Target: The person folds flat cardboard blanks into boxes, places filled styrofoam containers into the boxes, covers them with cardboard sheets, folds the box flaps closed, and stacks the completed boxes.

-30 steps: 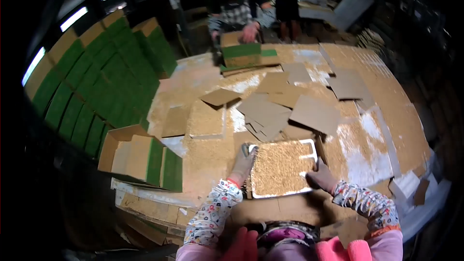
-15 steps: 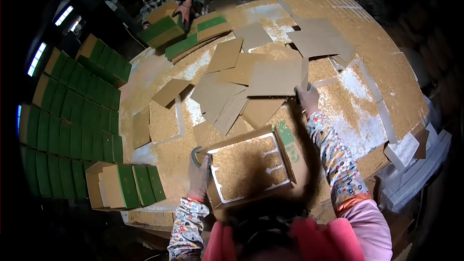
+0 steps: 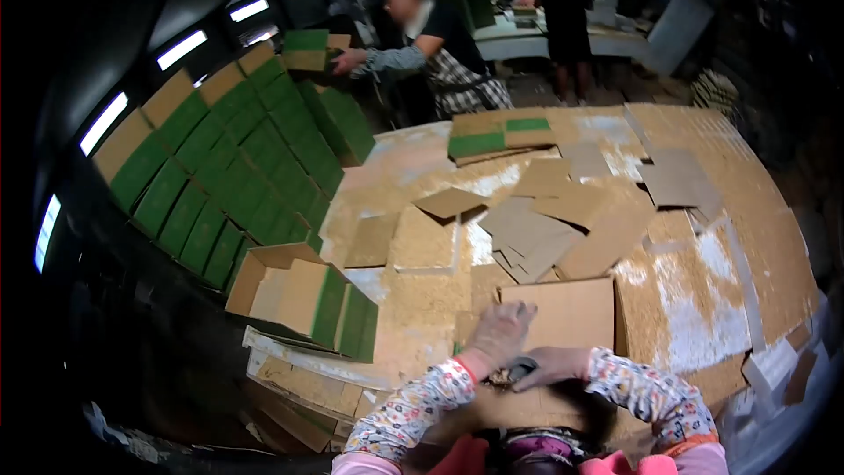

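Two hands [image 3: 503,334] [image 3: 552,367] touch a cardboard box [image 3: 567,310] (green cartons [image 3: 207,180] nearby, print unreadable).

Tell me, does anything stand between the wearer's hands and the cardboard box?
Nothing visible does: the left hand lies over the cardboard sheet in the box, the right hand at the sheet's near edge.

Green boxes [image 3: 255,158] stacked in rows left of table [image 3: 787,273], bright windows [image 3: 182,50] behind; open carton [image 3: 258,280] at table's near left corner, green-and-brown cardboard pile [image 3: 477,144] at far edge. Co-worker [image 3: 453,48] past far edge holds green-and-brown box [image 3: 306,50] near the stack; person in dark clothes [image 3: 565,18] stands by back bench [image 3: 514,48]. White block [image 3: 770,371] near right corner.
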Tool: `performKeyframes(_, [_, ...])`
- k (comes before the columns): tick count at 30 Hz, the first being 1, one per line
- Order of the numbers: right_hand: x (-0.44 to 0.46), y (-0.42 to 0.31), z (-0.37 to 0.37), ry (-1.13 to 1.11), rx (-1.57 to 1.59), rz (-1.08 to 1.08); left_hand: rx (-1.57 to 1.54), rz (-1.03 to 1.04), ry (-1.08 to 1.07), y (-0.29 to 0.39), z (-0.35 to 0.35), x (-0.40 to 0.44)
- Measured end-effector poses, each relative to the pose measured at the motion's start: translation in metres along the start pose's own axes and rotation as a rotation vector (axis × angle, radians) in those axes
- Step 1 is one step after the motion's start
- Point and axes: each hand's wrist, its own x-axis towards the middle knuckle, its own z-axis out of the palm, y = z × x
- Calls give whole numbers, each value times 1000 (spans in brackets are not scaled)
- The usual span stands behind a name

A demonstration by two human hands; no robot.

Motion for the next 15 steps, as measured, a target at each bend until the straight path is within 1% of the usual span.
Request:
performKeyframes(1, [-9, -1, -14, -157, 106, 122, -61, -159, -304, 8, 15, -7])
performKeyframes(2, [-19, -14, -22, 0, -131, 233, 16, -170, -611, 23, -1, -6])
performKeyframes(3, [-31, -20, -14, 384, -315, 422, 99, -111, -740, 30, 10, -5])
performKeyframes(4, [-31, -4, -8, 398, -593, 635, 75, -142, -788, 34, 30, -4])
performKeyframes(6, [-36, 70, 12, 102, -381, 732, 55, -187, -860, 38, 42, 13])
performKeyframes(7, [-38, 72, 7, 101, -450, 697, -54, -144, -787, 35, 45, 8])
performKeyframes(8, [-37, 62, -23, 43, -225, 618, -153, -100, -702, 24, 43, 6])
performKeyframes(9, [-50, 58, -52, 190, 14, 523, -244, -50, -607, 9, 41, 11])
performKeyframes(10, [-71, 59, -69, 328, 266, 420, -222, 78, 164, -6, 58, -7])
performKeyframes(11, [-93, 67, -78, 570, -72, 372, -130, -114, 327, -19, 45, -10])
performKeyframes(12, [-109, 96, -80, 616, 26, 345, -138, -311, 459, -26, 19, -17])
performKeyframes(13, [-124, 124, -81, 661, 123, 314, -405, -669, 540, -31, 37, -27])
performKeyframes(14, [-131, 163, -67, 470, 655, 297, -503, -699, 360, -37, 86, -37])
performKeyframes(15, [-123, 160, -61, 333, 496, 451, -602, -734, 170, -38, 126, -46])
